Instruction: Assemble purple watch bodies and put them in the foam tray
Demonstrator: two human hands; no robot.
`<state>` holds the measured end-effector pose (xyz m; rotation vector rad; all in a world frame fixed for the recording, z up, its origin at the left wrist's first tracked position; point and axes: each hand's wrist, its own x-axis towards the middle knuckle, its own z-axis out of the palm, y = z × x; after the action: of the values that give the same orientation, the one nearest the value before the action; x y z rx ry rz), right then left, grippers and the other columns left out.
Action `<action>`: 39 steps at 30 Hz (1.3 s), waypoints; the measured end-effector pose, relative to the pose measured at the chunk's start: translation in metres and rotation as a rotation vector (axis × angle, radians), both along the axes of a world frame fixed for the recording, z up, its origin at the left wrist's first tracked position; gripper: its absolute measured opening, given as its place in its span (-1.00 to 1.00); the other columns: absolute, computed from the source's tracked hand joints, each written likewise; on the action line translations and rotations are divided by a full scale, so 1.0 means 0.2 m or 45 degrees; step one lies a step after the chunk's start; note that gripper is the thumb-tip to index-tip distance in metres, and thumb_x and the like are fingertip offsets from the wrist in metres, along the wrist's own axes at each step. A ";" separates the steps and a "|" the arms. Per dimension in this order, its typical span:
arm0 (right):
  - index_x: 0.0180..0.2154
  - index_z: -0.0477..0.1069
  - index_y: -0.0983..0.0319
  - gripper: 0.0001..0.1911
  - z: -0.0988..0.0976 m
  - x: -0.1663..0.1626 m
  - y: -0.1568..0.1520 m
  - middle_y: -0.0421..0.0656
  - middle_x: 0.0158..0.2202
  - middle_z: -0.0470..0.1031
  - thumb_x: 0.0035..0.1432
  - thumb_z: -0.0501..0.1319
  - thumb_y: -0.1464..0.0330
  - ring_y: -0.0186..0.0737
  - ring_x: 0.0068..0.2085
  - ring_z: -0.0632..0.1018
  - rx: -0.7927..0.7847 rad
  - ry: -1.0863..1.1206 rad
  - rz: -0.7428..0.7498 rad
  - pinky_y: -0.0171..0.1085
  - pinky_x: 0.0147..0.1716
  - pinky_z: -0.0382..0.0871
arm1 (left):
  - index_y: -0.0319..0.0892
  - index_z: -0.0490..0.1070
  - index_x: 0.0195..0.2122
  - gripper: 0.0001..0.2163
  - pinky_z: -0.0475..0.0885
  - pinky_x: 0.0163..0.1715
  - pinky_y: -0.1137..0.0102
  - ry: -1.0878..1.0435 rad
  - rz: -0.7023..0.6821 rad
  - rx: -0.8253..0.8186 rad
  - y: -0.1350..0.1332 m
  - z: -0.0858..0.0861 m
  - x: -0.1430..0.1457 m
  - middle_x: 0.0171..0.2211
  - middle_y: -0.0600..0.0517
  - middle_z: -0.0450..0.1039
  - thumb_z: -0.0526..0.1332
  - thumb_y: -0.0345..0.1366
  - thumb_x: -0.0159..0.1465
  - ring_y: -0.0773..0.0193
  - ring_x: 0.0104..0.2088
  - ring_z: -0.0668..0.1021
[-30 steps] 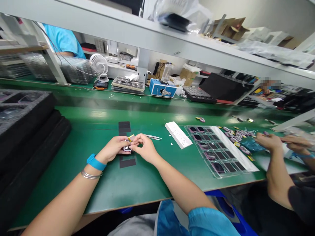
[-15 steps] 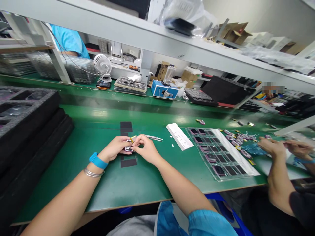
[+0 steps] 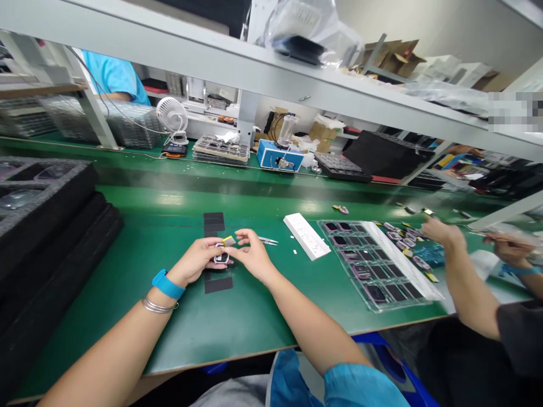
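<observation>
At the green workbench, the person's left hand (image 3: 193, 261) is closed around a small pink-rimmed device (image 3: 221, 255), holding it between thumb and fingers just above the bench. The right hand (image 3: 254, 257) is curled, with its fingertips (image 3: 236, 249) at the device's near edge, but I cannot tell whether it grips the device or only touches it. A yellow tab (image 3: 229, 241) sticks out from the device's top. A blue wristband (image 3: 168, 284) and a silver bangle (image 3: 159, 306) circle the left wrist.

Two black pads (image 3: 214, 221) lie on the bench just beyond and below the hands, and a pair of tweezers (image 3: 268, 241) lies near the right hand. Farther right are a white block (image 3: 306, 236) with small marks too tiny to read and a clear tray (image 3: 373, 265) holding rows of dark, pink-edged pieces. Stacked black foam trays (image 3: 46, 215) sit to the left. On the right, a co-worker's hands (image 3: 443, 233) work over a blue bag (image 3: 428, 255) and scattered pieces. Across the bench stand a white fan (image 3: 172, 116) and a blue machine (image 3: 280, 159), neither with legible writing.
</observation>
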<state>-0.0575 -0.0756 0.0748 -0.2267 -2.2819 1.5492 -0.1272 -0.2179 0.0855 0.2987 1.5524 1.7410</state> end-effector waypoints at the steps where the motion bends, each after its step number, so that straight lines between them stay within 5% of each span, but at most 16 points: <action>1: -0.26 0.34 0.25 -0.66 -0.01 -0.01 0.01 -0.13 -0.28 0.41 -0.08 0.30 0.24 -0.24 -0.28 0.46 -0.122 -0.035 0.058 -0.26 -0.30 0.39 | -0.26 0.47 -0.22 -0.72 0.51 -0.44 0.41 -0.011 -0.002 0.005 0.00 0.00 0.00 -0.42 -0.05 0.53 0.32 -0.34 0.01 0.21 -0.40 0.59; 4: -0.40 0.35 0.25 -0.81 -0.02 -0.04 0.03 -0.21 -0.43 0.44 0.02 0.20 0.24 -0.32 -0.41 0.49 -0.285 0.004 0.122 -0.31 -0.34 0.39 | -0.27 0.47 -0.22 -0.75 0.52 -0.38 0.38 -0.073 -0.026 0.043 0.00 0.01 -0.01 -0.37 -0.08 0.54 0.30 -0.37 0.04 0.16 -0.34 0.60; 8: -0.37 0.36 0.23 -0.86 0.00 -0.02 0.01 -0.21 -0.39 0.47 0.08 0.17 0.28 -0.33 -0.42 0.50 -0.182 0.117 0.043 -0.33 -0.35 0.39 | -0.26 0.47 -0.19 -0.71 0.50 -0.22 0.31 -0.186 -0.103 0.142 -0.01 0.02 -0.01 -0.28 -0.09 0.55 0.29 -0.45 0.00 0.16 -0.27 0.59; 16: -0.35 0.43 0.20 -0.90 0.01 0.02 -0.03 -0.19 -0.35 0.54 0.15 0.16 0.34 -0.27 -0.29 0.52 0.441 0.309 -0.035 -0.27 -0.19 0.35 | -0.28 0.48 -0.31 -0.81 0.52 -0.40 0.40 -0.034 0.041 0.053 0.02 -0.02 0.01 -0.47 -0.01 0.51 0.29 -0.49 0.00 0.26 -0.44 0.57; 21: -0.32 0.47 0.21 -0.86 -0.02 0.02 -0.03 -0.16 -0.29 0.57 0.19 0.13 0.42 -0.23 -0.24 0.52 0.901 0.467 0.075 -0.20 -0.12 0.31 | -0.29 0.49 -0.26 -0.74 0.52 -0.28 0.35 -0.280 0.133 0.232 0.02 -0.01 -0.01 -0.41 -0.03 0.53 0.19 -0.59 0.01 0.29 -0.40 0.56; 25: -0.30 0.49 0.20 -0.84 -0.03 0.01 -0.02 -0.13 -0.21 0.55 0.19 0.12 0.43 -0.21 -0.20 0.48 1.016 0.498 0.082 -0.16 -0.09 0.31 | -0.31 0.47 -0.19 -0.72 0.50 -0.17 0.31 -0.384 0.123 0.377 0.01 -0.01 -0.03 -0.31 -0.09 0.54 0.17 -0.56 0.05 0.25 -0.31 0.57; 31: -0.27 0.48 0.19 -0.88 -0.03 -0.01 0.00 -0.09 -0.17 0.45 0.12 0.20 0.41 -0.20 -0.08 0.43 0.628 0.409 0.076 -0.15 -0.01 0.32 | -0.24 0.45 -0.11 -0.67 0.48 -0.16 0.35 -0.205 0.044 0.349 0.00 -0.02 -0.03 -0.20 -0.08 0.53 0.30 -0.50 0.05 0.25 -0.24 0.57; 35: 0.07 0.25 0.15 -0.51 -0.06 -0.03 0.01 -0.06 0.06 0.30 0.07 0.19 0.42 -0.22 0.01 0.41 0.091 0.136 0.249 -0.20 -0.07 0.40 | -0.23 0.46 -0.11 -0.63 0.46 -0.14 0.34 -0.119 -0.017 0.370 -0.01 -0.03 -0.03 -0.18 -0.09 0.54 0.36 -0.44 0.01 0.21 -0.20 0.56; 39: 0.14 0.14 0.13 -0.39 -0.09 -0.05 0.02 -0.05 0.15 0.25 0.04 0.19 0.41 -0.21 0.03 0.42 -0.332 -0.033 0.438 -0.21 -0.07 0.41 | -0.22 0.48 -0.15 -0.63 0.45 -0.15 0.34 -0.049 -0.070 0.324 0.00 -0.03 -0.02 -0.21 -0.09 0.55 0.40 -0.38 -0.04 0.19 -0.21 0.57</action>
<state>-0.0678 -0.0706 0.0561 0.0857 -2.2196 2.0279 -0.1313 -0.2174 0.0794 0.4270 1.2835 1.8906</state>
